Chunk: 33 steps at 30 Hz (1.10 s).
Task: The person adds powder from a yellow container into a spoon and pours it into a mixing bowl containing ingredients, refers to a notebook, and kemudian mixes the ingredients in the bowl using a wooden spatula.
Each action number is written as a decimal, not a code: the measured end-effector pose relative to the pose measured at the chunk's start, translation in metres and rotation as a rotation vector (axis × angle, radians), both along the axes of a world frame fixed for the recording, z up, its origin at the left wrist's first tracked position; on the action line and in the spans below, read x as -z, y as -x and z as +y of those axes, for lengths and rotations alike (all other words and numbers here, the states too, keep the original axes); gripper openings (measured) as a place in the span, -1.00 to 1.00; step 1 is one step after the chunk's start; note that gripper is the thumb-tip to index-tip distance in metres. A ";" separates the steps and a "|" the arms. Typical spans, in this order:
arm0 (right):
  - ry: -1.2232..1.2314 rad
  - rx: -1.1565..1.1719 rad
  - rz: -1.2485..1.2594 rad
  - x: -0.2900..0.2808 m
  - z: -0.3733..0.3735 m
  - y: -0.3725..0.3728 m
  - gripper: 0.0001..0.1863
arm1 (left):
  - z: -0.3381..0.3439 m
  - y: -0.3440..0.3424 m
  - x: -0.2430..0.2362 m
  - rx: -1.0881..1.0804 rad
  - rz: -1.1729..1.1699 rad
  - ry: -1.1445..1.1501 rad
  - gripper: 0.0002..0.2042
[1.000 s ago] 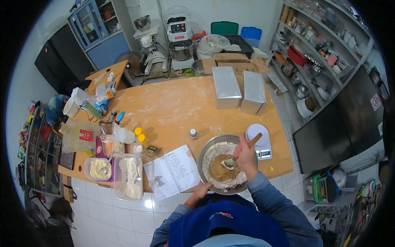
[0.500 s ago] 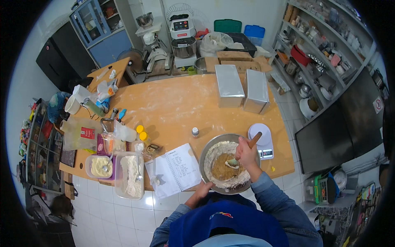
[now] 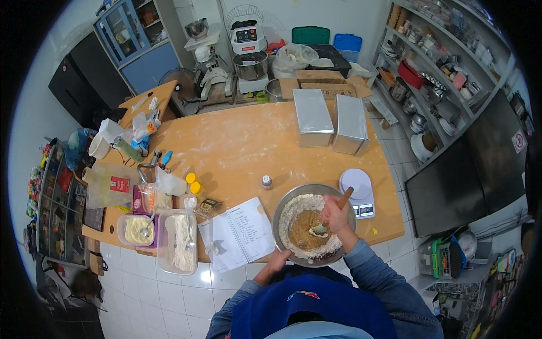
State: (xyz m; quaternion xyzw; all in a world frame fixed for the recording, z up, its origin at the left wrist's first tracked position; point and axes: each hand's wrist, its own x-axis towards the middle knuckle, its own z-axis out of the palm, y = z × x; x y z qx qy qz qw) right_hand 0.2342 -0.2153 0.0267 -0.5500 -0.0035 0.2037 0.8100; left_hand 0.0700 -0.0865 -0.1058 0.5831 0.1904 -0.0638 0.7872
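Wooden-handled spatula (image 3: 345, 198) slants through the curled right fingers (image 3: 328, 211).

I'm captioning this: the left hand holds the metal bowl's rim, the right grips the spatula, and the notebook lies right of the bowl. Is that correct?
The notebook lies left of the metal bowl, not right, as the head view shows. The left hand, right hand and spatula are as you say.

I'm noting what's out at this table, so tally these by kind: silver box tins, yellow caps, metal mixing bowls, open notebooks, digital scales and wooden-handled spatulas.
Silver box tins: 2
Yellow caps: 2
Metal mixing bowl: 1
Open notebook: 1
Digital scale: 1
Wooden-handled spatula: 1
Total: 8
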 end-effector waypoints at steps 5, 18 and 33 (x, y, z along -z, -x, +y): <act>0.069 -0.030 -0.029 -0.001 0.005 0.008 -0.68 | 0.001 0.001 0.001 -0.005 -0.068 -0.042 -0.54; -0.001 0.020 -0.031 -0.002 -0.002 0.003 -0.65 | 0.001 0.004 0.003 -0.014 0.004 -0.022 -0.51; -0.200 0.164 -0.048 0.019 -0.003 0.006 -0.58 | -0.002 0.006 0.000 -0.045 0.071 0.058 -0.51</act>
